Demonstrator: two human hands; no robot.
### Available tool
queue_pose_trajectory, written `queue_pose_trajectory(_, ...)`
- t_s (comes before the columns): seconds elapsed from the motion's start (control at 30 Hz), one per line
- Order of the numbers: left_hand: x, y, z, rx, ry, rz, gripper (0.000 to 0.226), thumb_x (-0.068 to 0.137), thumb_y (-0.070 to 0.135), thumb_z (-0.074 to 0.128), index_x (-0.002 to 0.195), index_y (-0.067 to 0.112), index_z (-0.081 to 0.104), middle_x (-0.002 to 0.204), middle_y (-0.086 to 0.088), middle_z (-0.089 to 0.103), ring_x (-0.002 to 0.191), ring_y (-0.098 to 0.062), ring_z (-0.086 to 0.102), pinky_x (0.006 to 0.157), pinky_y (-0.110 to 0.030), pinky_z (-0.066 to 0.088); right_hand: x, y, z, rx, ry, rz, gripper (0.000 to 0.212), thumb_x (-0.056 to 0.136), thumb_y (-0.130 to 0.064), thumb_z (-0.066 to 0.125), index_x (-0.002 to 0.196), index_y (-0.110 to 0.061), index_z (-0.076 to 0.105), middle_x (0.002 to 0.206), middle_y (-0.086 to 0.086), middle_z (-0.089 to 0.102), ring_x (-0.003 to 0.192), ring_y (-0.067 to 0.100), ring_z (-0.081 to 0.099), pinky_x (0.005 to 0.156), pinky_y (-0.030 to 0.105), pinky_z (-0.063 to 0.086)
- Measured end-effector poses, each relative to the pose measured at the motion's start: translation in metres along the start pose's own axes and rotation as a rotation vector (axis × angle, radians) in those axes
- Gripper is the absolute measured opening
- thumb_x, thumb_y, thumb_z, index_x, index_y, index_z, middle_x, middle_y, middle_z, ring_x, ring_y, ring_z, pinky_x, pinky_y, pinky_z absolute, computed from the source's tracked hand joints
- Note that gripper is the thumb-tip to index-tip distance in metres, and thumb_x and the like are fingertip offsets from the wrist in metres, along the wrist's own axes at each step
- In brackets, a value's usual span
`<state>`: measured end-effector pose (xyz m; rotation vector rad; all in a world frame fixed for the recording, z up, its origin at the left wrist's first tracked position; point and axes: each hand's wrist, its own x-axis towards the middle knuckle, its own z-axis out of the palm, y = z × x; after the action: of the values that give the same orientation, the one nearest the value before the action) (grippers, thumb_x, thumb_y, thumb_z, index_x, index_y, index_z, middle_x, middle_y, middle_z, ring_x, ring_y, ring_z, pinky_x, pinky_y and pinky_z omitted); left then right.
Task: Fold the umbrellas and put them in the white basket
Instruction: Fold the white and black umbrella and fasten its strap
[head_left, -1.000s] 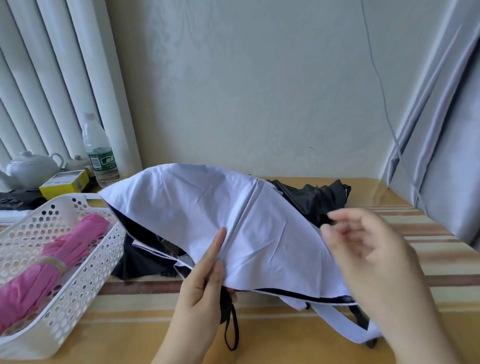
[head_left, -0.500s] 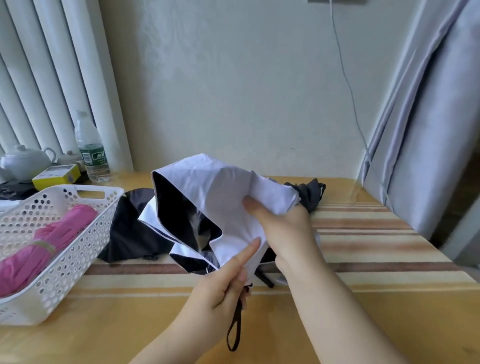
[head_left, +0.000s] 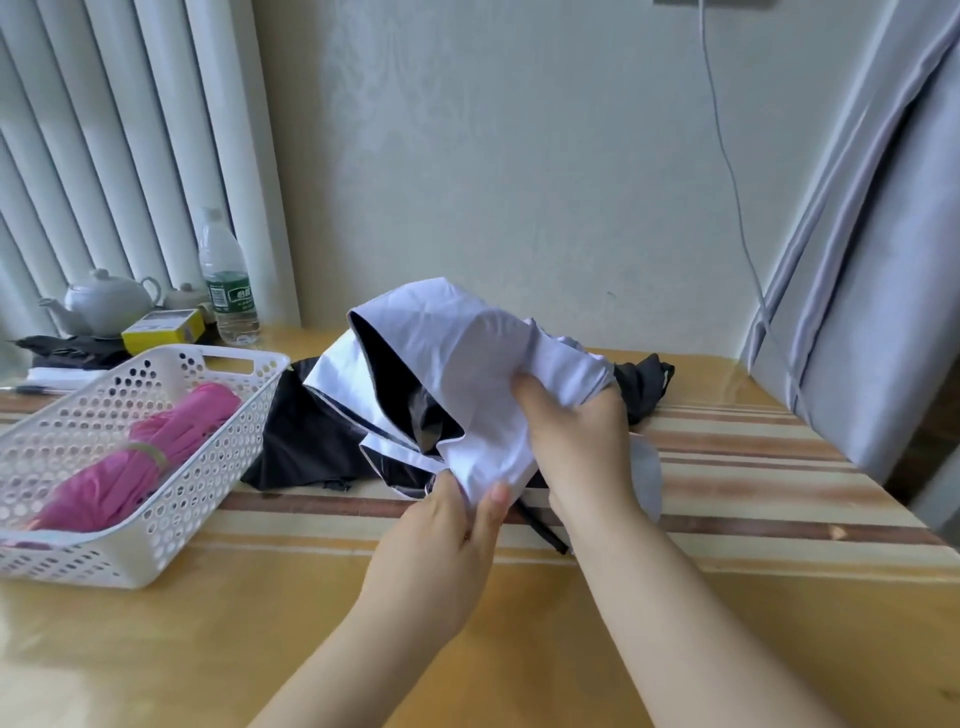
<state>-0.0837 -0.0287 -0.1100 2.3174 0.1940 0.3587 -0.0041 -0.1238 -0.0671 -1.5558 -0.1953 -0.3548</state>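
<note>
Over the desk (head_left: 727, 597), the right hand (head_left: 582, 441) clutches the bunched white umbrella (head_left: 457, 364) while the left hand (head_left: 441, 540) pinches its lower edge; a folded pink umbrella (head_left: 135, 462) lies in the white basket (head_left: 171, 525) to the left.

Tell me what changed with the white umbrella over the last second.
The right hand, empty before, now grips the white umbrella, whose spread canopy is bunched together. The left hand keeps holding its lower edge. The pink umbrella stays in the white basket.
</note>
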Motion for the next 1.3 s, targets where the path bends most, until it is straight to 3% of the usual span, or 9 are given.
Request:
queue_pose_trajectory(0.17,0.015,-0.014,-0.017,-0.499,-0.29,-0.124,0.029,0.093,0.051,0.049,0.107,0.025,0.051,0.091,0.0,0.073,0.079,-0.016,0.072,0.084,-0.037,0.052,0.01,0.006,0.002,0.053,-0.003,0.214,0.011,0.082,-0.012,0.062,0.072,-0.015,0.06,0.061,-0.003,0.06,0.06,0.015,0.059,0.059,0.027,0.043)
queue_pose_trajectory(0.33,0.015,-0.019,-0.024,-0.943,-0.512,-0.239,0.043,0.088,0.04,0.057,0.121,0.014,0.052,0.1,-0.013,0.073,0.065,-0.025,0.066,0.064,-0.033,0.052,0.015,0.014,0.007,0.071,-0.007,0.376,0.012,0.08,-0.026,0.071,0.085,-0.016,0.067,0.083,0.003,0.072,0.084,0.024,0.069,0.075,0.036,0.055)
queue_pose_trajectory(0.43,0.015,-0.021,-0.02,-1.043,-0.408,-0.261,0.029,0.09,0.032,0.058,0.107,0.009,0.053,0.081,-0.012,0.064,0.051,-0.02,0.049,0.054,-0.031,0.045,0.016,0.019,0.008,-0.036,-0.123,0.377,0.04,0.077,-0.039,0.076,0.108,-0.017,0.065,0.102,0.004,0.072,0.095,0.023,0.068,0.088,0.049,0.055)
queue_pose_trajectory(0.57,0.017,-0.031,-0.019,-0.935,-0.277,-0.27,0.023,0.094,0.031,0.057,0.098,0.009,0.049,0.068,-0.005,0.059,0.051,-0.021,0.049,0.056,-0.032,0.044,0.018,0.0,-0.011,-0.491,-0.113,0.068,0.098,0.079,-0.045,0.073,0.153,-0.021,0.013,0.147,0.003,0.035,0.132,0.019,0.04,0.107,0.04,0.038)
queue_pose_trajectory(0.7,0.015,-0.035,-0.011,-0.684,-0.213,-0.328,0.034,0.094,0.042,0.055,0.091,0.012,0.039,0.054,-0.003,0.06,0.048,-0.013,0.054,0.054,-0.021,0.044,0.02,-0.052,-0.013,-0.472,-0.23,-0.326,0.061,0.085,-0.049,0.061,0.139,-0.028,0.041,0.131,-0.011,0.046,0.124,0.005,0.041,0.102,0.028,0.038)
queue_pose_trajectory(0.8,0.014,-0.033,-0.001,-0.551,-0.189,-0.263,0.031,0.093,0.044,0.054,0.099,0.016,0.042,0.056,-0.003,0.059,0.051,-0.01,0.057,0.06,-0.023,0.049,0.033,-0.062,0.006,-0.786,-0.453,-0.295,0.063,0.088,-0.054,0.055,0.142,-0.027,0.038,0.136,-0.005,0.048,0.133,0.017,0.035,0.104,0.035,0.035)
queue_pose_trajectory(0.93,0.014,-0.033,-0.007,-0.603,-0.232,-0.276,0.033,0.09,0.04,0.062,0.102,0.016,0.044,0.062,-0.005,0.06,0.049,-0.01,0.056,0.055,-0.02,0.046,0.056,-0.052,0.016,-0.609,-0.597,-0.129,0.007,0.09,-0.023,0.064,0.088,-0.017,0.065,0.082,-0.001,0.06,0.076,0.012,0.052,0.067,0.028,0.038)
queue_pose_trajectory(1.13,0.024,-0.057,-0.024,-0.982,-0.302,-0.274,0.037,0.08,0.004,0.073,0.11,0.006,0.05,0.064,-0.006,0.053,0.051,-0.016,0.048,0.053,-0.025,0.045,0.073,-0.013,-0.025,-0.148,-0.625,0.133,0.014,0.092,-0.005,0.059,0.103,-0.002,0.068,0.091,0.005,0.072,0.085,0.015,0.066,0.079,0.029,0.05)
queue_pose_trajectory(1.3,0.029,-0.064,-0.03,-1.183,-0.391,-0.285,0.038,0.066,0.015,0.076,0.095,0.011,0.051,0.068,-0.003,0.052,0.049,-0.013,0.044,0.051,-0.023,0.042,0.076,-0.003,-0.058,-0.092,-0.799,0.235,0.041,0.071,-0.013,0.08,0.106,-0.004,0.061,0.101,0.0,0.071,0.095,0.015,0.065,0.086,0.025,0.052)
